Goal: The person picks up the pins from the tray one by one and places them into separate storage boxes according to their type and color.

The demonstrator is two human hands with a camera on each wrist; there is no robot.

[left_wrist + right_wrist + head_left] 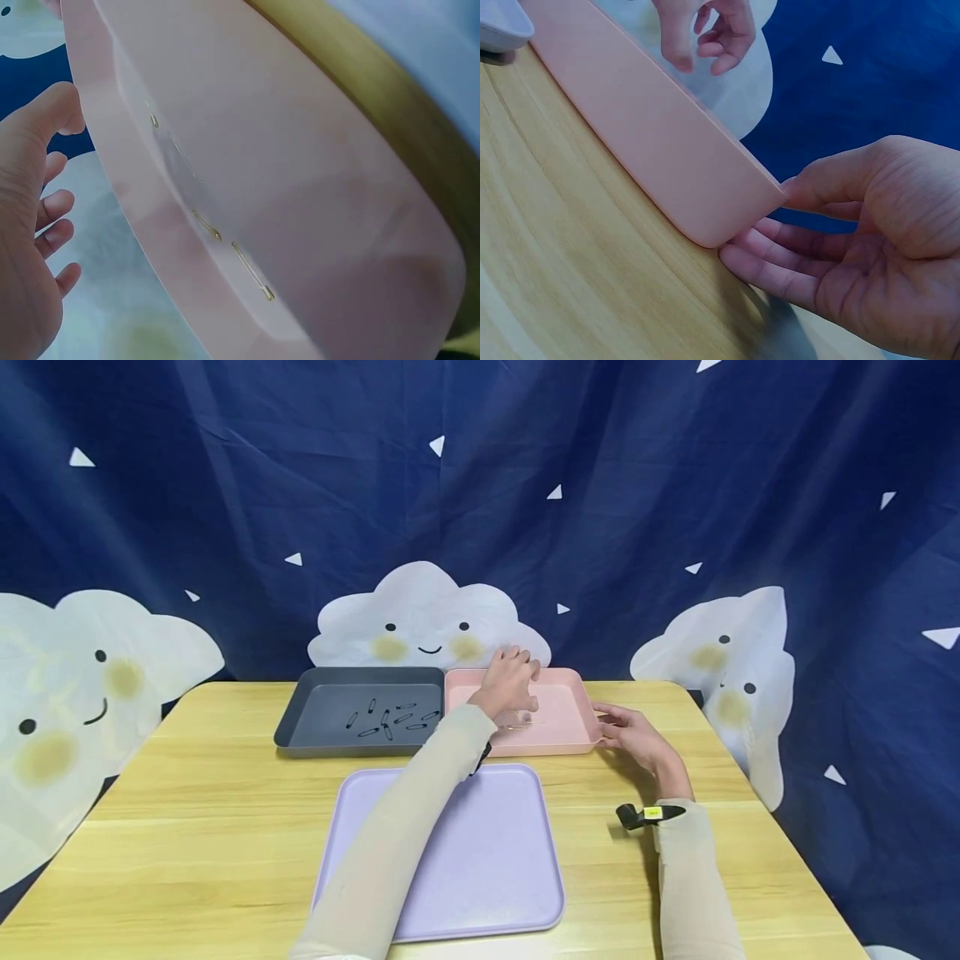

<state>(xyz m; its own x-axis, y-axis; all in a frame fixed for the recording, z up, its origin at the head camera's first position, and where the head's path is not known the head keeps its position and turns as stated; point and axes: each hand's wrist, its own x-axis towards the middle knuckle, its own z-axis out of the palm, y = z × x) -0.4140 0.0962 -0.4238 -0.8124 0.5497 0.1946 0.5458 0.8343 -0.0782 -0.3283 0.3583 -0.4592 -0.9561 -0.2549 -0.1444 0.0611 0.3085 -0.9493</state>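
Observation:
My left hand point(510, 681) hovers over the pink tray point(558, 739), its fingers loosely bent and nothing between them. Gold safety pins point(253, 274) lie on that tray's floor, along the wall nearest the left hand in the left wrist view. At the tray's right end, my right hand point(885, 232) holds the corner, thumb at the rim and fingers against the lower edge. Several black safety pins point(386, 718) lie scattered in the dark grey tray point(322, 747), which stands directly left of the pink one.
A flat lilac tray point(495, 860) lies in front of the two deeper trays, partly covered by the left sleeve point(408, 835). All stand on a wooden table point(187, 827). A blue curtain point(480, 485) with clouds hangs behind the back edge.

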